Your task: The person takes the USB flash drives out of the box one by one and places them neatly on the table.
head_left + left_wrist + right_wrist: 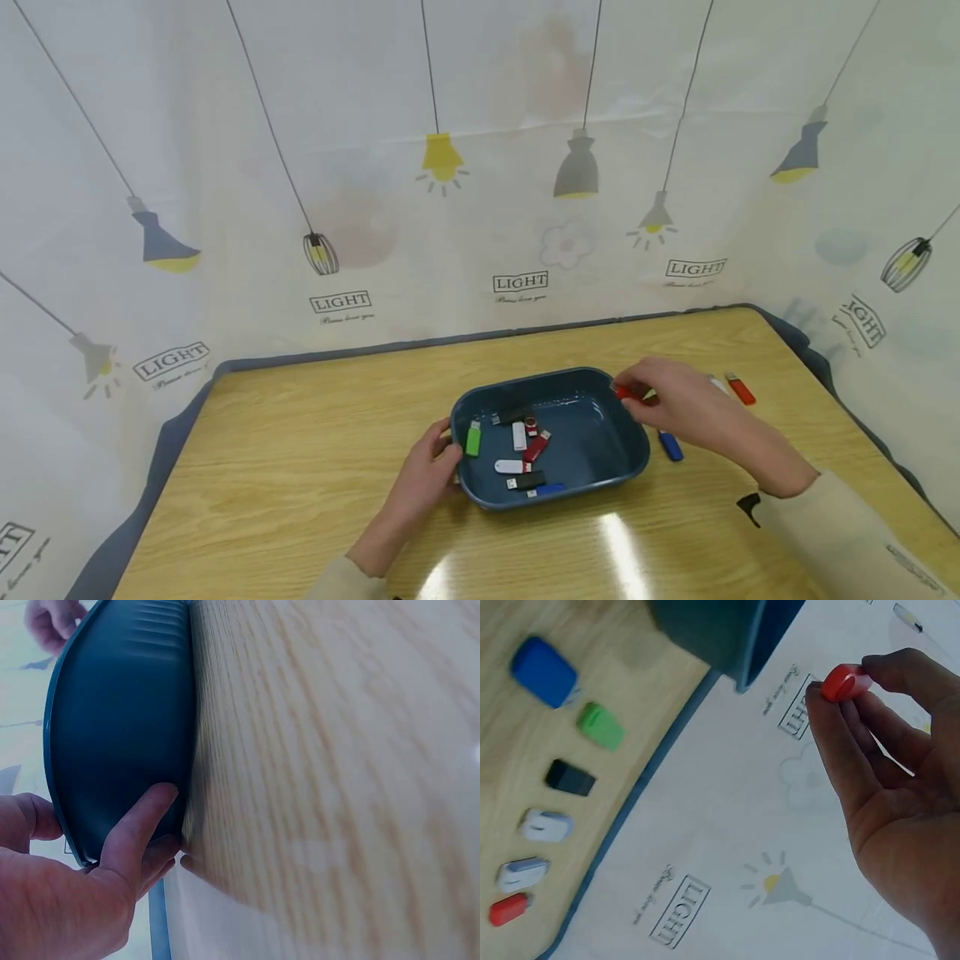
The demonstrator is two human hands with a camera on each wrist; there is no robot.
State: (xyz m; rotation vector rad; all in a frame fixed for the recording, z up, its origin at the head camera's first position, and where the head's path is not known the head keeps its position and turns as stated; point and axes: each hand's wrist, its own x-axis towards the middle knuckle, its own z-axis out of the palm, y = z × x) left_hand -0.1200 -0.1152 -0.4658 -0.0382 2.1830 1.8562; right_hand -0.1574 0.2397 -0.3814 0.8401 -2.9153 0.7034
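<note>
A dark blue plastic tray [592, 437] stands on the wooden table. Its left end is held by my left hand [429, 472], with fingers along the outer wall [124, 712] and the thumb at the rim. Over the tray's right rim, my right hand [686, 408] pinches a red USB stick [845, 682] between thumb and fingertips. Inside the tray lie several USB sticks, mostly toward its left: a green one [473, 439], a dark red one [536, 447], white ones [512, 467], black ones [525, 481] and a blue one [550, 489].
Right of the tray, more USB sticks lie in a row on the table [300, 450]: blue [544, 671], green [600, 726], black [570, 778], two white [546, 825] and red [508, 909]. A lamp-printed cloth [450, 225] hangs behind the table's back edge.
</note>
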